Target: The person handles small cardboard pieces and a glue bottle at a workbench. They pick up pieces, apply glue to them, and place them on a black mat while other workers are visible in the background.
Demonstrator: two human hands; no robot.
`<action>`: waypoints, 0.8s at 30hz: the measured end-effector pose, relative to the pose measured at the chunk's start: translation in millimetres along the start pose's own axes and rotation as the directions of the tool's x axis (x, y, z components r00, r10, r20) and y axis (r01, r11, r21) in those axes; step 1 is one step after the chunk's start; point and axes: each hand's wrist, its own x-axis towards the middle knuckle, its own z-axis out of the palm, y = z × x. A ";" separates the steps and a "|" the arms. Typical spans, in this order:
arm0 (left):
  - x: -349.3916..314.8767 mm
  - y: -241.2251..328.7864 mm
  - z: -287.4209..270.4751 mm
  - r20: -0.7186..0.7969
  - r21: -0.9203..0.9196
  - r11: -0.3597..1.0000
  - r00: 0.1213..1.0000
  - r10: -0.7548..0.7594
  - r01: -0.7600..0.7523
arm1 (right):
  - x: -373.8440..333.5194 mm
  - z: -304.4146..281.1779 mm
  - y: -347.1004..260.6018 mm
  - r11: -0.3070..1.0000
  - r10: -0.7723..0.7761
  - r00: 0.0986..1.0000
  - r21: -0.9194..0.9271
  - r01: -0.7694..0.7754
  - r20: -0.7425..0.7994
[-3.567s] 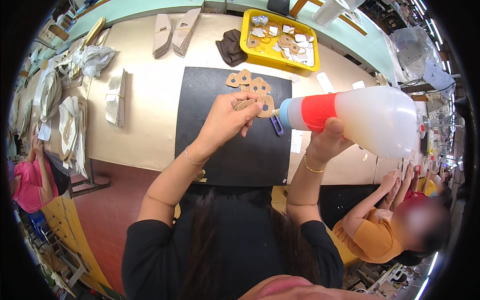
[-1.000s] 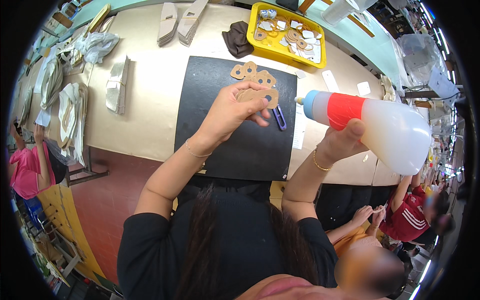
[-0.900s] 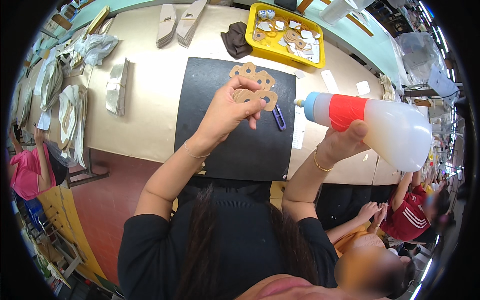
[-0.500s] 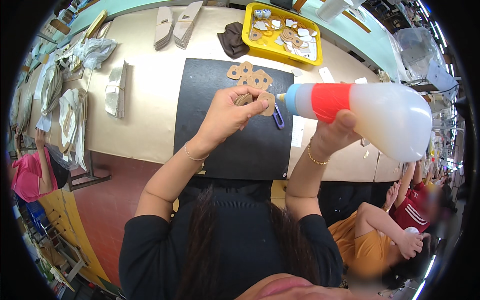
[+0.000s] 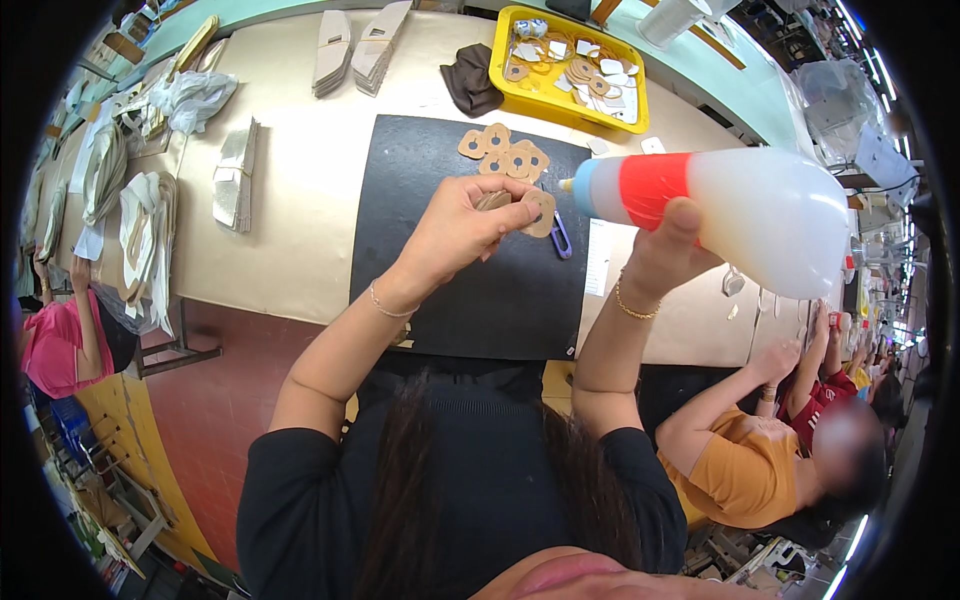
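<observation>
My left hand [image 5: 468, 222] is closed on a small stack of tan rounded pieces, the front tan piece [image 5: 539, 214] pinched between thumb and fingers with a dark spot at its middle. In my right hand [image 5: 672, 250] is a squeeze bottle [image 5: 765, 215], tipped on its side, translucent with a red band and a light blue cap. Its yellowish nozzle [image 5: 566, 185] points left, a little apart from the front piece. Beyond my left hand several tan pieces with dark holes [image 5: 497, 150] lie on a black mat [image 5: 440, 290]. Purple thread snips [image 5: 562, 238] rest beside the held piece.
A yellow tray [image 5: 570, 108] with tan and white pieces stands at the back, a dark cloth [image 5: 470, 82] beside it. Banded stacks of cut pieces [image 5: 235, 178] lie left and far. A person in an orange top [image 5: 745, 465] sits at the right, another in pink [image 5: 65, 340] at far left.
My right hand has drawn the bottle slightly left and up; the nozzle has moved a little away from the held piece. The person in orange has shifted posture.
</observation>
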 end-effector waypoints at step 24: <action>64.7 -27.3 -34.4 0.196 -0.406 0.902 0.978 -0.069 0.145 | -4.3 -45.8 4.5 0.997 0.018 0.999 -0.081 -0.020 -0.032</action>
